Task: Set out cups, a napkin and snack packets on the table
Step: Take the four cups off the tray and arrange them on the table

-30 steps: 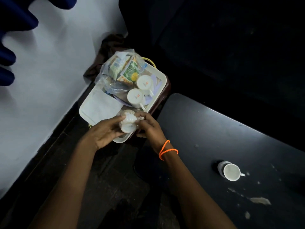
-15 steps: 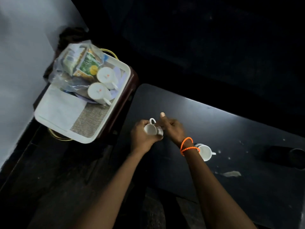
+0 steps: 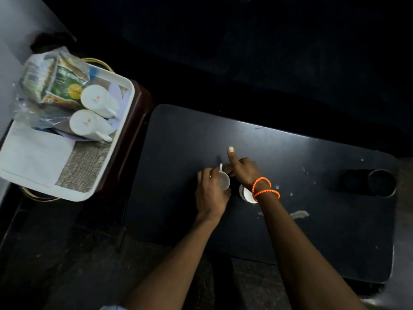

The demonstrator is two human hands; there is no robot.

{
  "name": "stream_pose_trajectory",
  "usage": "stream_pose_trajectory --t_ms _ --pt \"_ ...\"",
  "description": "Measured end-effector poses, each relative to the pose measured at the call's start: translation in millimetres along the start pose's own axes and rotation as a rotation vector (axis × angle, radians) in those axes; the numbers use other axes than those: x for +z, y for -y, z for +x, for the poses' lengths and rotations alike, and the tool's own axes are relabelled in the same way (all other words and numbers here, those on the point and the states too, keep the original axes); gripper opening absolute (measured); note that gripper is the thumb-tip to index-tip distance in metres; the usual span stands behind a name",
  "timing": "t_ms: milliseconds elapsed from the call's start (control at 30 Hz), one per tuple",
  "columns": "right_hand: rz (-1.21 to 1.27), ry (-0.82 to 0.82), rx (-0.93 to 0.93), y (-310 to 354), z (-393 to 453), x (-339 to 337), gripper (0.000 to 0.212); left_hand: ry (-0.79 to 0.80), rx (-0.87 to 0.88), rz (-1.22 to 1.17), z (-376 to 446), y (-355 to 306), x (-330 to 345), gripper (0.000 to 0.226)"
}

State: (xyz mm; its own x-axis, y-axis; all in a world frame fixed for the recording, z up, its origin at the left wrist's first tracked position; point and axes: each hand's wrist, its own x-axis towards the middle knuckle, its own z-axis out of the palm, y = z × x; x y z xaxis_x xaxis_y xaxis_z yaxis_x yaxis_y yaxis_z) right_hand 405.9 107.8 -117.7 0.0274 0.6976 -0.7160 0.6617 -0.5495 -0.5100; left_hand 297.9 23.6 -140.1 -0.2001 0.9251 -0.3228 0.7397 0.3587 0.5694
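Observation:
Over the middle of the black table (image 3: 312, 220), my left hand (image 3: 210, 195) grips a small white cup (image 3: 224, 180) whose handle points away from me. My right hand (image 3: 242, 168), with orange bead bracelets on its wrist, holds the same cup from the far side, one finger sticking straight up. A second white cup (image 3: 247, 194) stands on the table, partly hidden under my right wrist. On the white tray (image 3: 125, 121) at left lie two more cups (image 3: 93, 99) (image 3: 83, 124), a clear bag of snack packets (image 3: 53, 83) and a white napkin (image 3: 31, 153).
The tray rests on a dark red stool (image 3: 134, 139) beside the table's left end. A dark cup holder (image 3: 377, 183) sits at the table's right end. Pale smears (image 3: 299, 214) mark the tabletop near the right forearm. A grey wall (image 3: 13, 30) is at the upper left.
Both hands lifted a white cup off the tray and carried it right, over the table, to beside the cup standing there. The camera view followed to the right.

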Motion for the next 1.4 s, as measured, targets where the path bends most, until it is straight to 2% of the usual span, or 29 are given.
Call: stream_pose_trajectory --t_ms 133,233,367,500,567,600,667,733,867,933,1000,1067,1133,1233,1333,1400 --pt "0.027 -0.006 0.016 -11.0 0.9 -1.5 0.077 0.01 0.029 -0.013 -4.1 -4.2 5.6 0.075" --pt "0.043 -0.014 0.013 -18.3 2.7 -3.2 0.083 0.032 0.007 -0.027 -7.8 -7.4 8.9 0.076" --pt "0.099 -0.152 -0.003 -22.4 1.0 -1.9 0.084 0.076 -0.034 -0.062 -8.6 -2.9 3.6 0.089" --pt "0.152 -0.291 -0.046 -9.5 2.5 3.5 0.084 0.166 0.022 -0.063 -8.5 21.3 -21.9 0.104" --pt "0.162 -0.317 -0.088 5.1 4.4 11.4 0.084 0.224 0.002 -0.127 -2.3 37.6 -46.2 0.096" --pt "0.172 -0.327 -0.114 13.8 5.3 17.5 0.083 0.219 -0.04 -0.213 3.1 46.5 -61.2 0.084" --pt "0.181 -0.325 -0.164 36.1 7.0 32.9 0.08 0.051 -0.105 -0.369 17.5 66.1 -95.2 0.053" --pt "0.172 -0.283 -0.206 62.0 6.8 52.3 0.078 -0.196 -0.19 -0.42 34.0 86.8 -132.8 0.037" --pt "0.11 -0.165 -0.35 120.0 2.3 99.8 0.068 -0.635 -0.367 -0.347 72.9 124.5 -203.9 0.025" --pt "0.05 -0.112 -0.443 148.3 -2.3 123.1 0.062 -0.728 -0.411 -0.332 89.8 138.5 -228.2 0.027" --pt "0.007 -0.031 -0.517 174.0 -6.0 144.1 0.046 -0.684 -0.438 -0.35 106.3 151.5 -244.6 0.033" --pt "0.006 0.063 -0.542 197.5 -8.5 160.5 0.033 -0.558 -0.457 -0.418 120.8 164.8 -255.1 0.038" --pt "0.056 0.147 -0.497 217.7 -8.3 172.3 0.045 -0.453 -0.498 -0.587 130.8 170.4 -262.3 0.041" --pt "0.209 0.262 -0.407 236.6 -7.5 185.5 0.057 -0.39 -0.584 -0.771 139.4 172.4 -269.8 0.046" --pt "0.258 0.293 -0.356 240.2 -7.4 193.0 0.059 -0.396 -0.705 -0.947 144.4 176.6 -275.6 0.041" --pt "0.361 0.322 -0.312 236.8 -9.5 195.7 0.053 -0.392 -0.78 -1.109 143.0 181.1 -278.5 0.032"
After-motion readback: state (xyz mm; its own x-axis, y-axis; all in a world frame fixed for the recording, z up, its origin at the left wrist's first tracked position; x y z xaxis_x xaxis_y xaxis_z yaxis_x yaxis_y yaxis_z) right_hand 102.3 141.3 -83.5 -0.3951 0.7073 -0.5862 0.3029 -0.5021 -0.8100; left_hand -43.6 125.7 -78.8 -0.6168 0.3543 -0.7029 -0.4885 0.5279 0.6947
